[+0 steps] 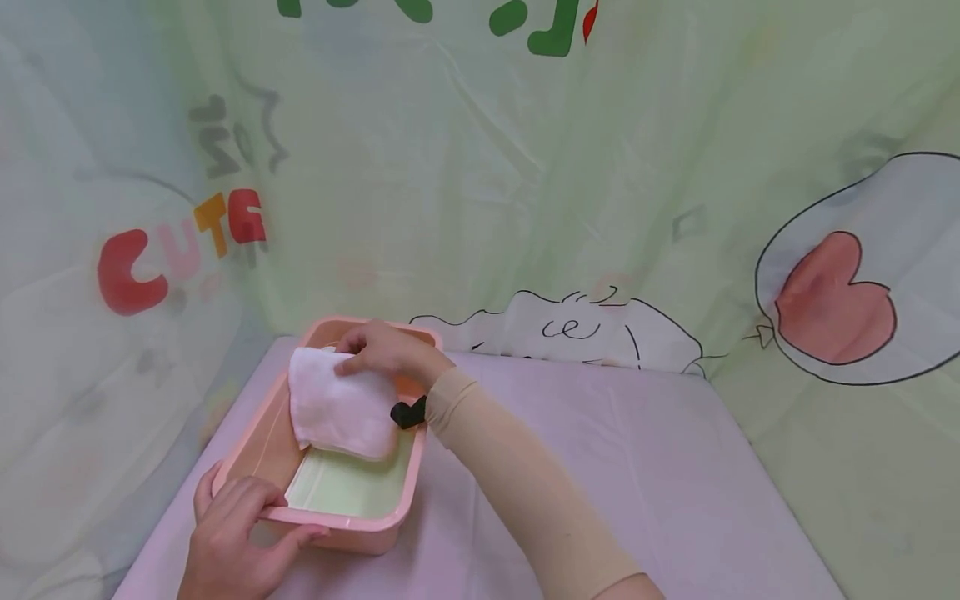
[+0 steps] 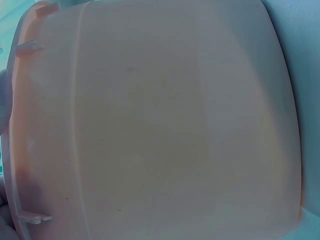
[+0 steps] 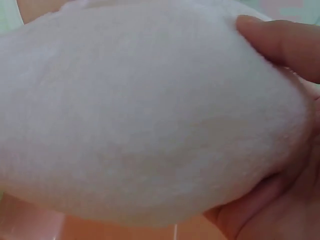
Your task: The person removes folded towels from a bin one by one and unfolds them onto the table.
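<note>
— So, item one: where does it lie against the fingers?
— Folded cloth (image 1: 341,408), gripped at its one o'clock corner by the right hand (image 1: 386,354): thumb on the upper face, fingers behind the edge. In the right wrist view the grip sits at three o'clock.
— Appearance?
— White with a pinkish cast, soft nap, several layers, rounded folds, roughly square from above. Tilted.
— Location?
— In the mouth of the pink basin (image 1: 408,492), towards its twelve o'clock end, overlapping the ten o'clock rim as seen from the head. Contact with the floor: cannot tell.
— Below it?
— Pale green flat piece (image 1: 356,487), showing at the cloth's six o'clock; whether loose or a lining, cannot tell.
— Other hand?
— Left hand (image 1: 236,533), clasping the basin rim at seven o'clock, fingers over the edge, thumb along the outer wall.
— Surroundings?
— Beige sleeve (image 1: 525,475) on the right arm, running towards five o'clock; black fitting (image 1: 407,413) near that wrist. Lilac table covering (image 1: 600,450) under the basin. Pale green curtain (image 1: 375,167) behind: coloured "CUTE" lettering (image 1: 180,273) at ten o'clock, white balloon print (image 1: 930,242) with a red heart at three.
</note>
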`<move>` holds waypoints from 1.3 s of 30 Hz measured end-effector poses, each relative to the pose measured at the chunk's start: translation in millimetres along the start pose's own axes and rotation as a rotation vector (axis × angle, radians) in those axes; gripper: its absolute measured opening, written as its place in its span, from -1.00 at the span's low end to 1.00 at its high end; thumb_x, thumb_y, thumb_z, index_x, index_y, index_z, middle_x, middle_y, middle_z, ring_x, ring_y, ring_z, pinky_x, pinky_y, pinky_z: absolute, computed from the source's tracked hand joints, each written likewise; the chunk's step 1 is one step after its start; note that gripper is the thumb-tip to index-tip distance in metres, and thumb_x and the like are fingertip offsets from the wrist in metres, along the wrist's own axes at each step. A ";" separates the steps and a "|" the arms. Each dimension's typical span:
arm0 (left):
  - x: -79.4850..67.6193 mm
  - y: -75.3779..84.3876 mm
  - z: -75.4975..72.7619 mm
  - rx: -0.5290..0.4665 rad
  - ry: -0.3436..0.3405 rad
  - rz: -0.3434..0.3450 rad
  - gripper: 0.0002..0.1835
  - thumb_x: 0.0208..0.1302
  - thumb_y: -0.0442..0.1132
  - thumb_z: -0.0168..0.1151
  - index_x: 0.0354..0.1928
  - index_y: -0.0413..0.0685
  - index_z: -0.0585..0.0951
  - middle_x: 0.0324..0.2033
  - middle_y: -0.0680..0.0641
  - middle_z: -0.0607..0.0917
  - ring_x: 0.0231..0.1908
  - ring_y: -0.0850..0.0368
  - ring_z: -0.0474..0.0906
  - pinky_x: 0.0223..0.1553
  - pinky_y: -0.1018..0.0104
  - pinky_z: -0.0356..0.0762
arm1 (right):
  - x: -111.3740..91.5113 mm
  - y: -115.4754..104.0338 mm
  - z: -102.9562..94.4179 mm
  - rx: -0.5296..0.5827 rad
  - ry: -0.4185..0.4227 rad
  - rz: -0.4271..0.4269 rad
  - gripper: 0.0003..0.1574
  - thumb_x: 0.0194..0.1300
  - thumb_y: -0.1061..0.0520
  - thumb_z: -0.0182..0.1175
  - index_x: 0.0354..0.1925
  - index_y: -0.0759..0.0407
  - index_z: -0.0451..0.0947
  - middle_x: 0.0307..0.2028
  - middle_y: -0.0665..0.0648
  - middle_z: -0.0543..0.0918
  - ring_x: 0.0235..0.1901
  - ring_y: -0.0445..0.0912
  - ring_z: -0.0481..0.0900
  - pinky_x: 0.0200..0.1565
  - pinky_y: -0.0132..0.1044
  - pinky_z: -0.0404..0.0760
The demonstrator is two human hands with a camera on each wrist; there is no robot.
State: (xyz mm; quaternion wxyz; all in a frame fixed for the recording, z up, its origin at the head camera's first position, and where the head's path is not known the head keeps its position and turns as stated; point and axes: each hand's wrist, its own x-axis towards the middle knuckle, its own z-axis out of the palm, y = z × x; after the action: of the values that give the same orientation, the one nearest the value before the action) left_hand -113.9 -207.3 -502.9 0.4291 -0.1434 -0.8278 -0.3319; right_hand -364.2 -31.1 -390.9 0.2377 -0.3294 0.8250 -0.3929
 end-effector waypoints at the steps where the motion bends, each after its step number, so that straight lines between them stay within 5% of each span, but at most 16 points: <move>1: -0.1 -0.7 1.1 -0.001 0.016 0.015 -0.28 0.13 0.54 0.41 -0.40 -0.03 0.60 -0.47 0.17 0.51 -0.35 0.46 0.32 0.55 -0.17 0.03 | -1.7 -2.6 -2.2 -0.001 0.003 -0.009 -0.93 0.44 0.02 0.44 -0.15 -0.06 0.75 -0.21 -0.05 0.75 -0.16 -0.15 0.64 -0.15 -0.37 0.67; 6: 0.6 -3.1 3.1 0.009 0.056 0.058 -0.26 0.15 0.55 0.39 -0.43 -0.06 0.59 -0.48 0.13 0.53 -0.36 0.42 0.33 0.58 0.03 0.01 | -7.0 -13.6 -11.8 0.013 0.028 -0.035 -0.87 0.46 0.01 0.41 -0.10 0.00 0.74 -0.19 -0.01 0.73 -0.21 -0.13 0.65 -0.20 -0.36 0.70; 13: 1.7 -4.7 0.4 0.036 0.045 0.064 -0.23 0.16 0.57 0.35 -0.41 -0.08 0.60 -0.49 0.10 0.54 -0.37 0.36 0.36 0.61 0.05 0.00 | -15.9 -27.1 -26.9 0.051 0.105 -0.047 -0.83 0.44 0.00 0.42 -0.08 0.02 0.76 -0.24 0.01 0.75 -0.30 -0.12 0.69 -0.24 -0.32 0.72; 20: 6.1 -5.4 -1.7 0.056 0.113 0.104 -0.15 0.20 0.62 0.27 -0.48 -0.14 0.58 -0.53 0.06 0.55 -0.41 0.30 0.36 0.61 0.22 -0.01 | -26.8 -34.8 -40.9 0.145 0.137 -0.081 -0.80 0.44 0.02 0.41 -0.06 0.07 0.75 -0.21 0.02 0.76 -0.27 -0.10 0.70 -0.21 -0.29 0.74; 39: 5.2 -20.2 -18.5 0.082 0.153 0.127 -0.12 0.24 0.61 0.25 -0.50 -0.20 0.56 -0.56 -0.01 0.52 -0.41 0.31 0.31 0.55 0.27 0.02 | -63.1 -46.8 -70.4 0.329 0.245 -0.134 -0.81 0.37 0.17 0.43 -0.08 0.21 0.74 -0.27 0.03 0.75 -0.33 -0.09 0.68 -0.24 -0.30 0.70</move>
State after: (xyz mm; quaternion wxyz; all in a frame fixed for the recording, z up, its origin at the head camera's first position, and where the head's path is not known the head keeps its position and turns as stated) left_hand -116.1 -234.9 -499.7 0.5166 -0.1523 -0.7948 -0.2797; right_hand -351.1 27.5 -304.1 0.1592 -0.2901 0.7488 -0.5742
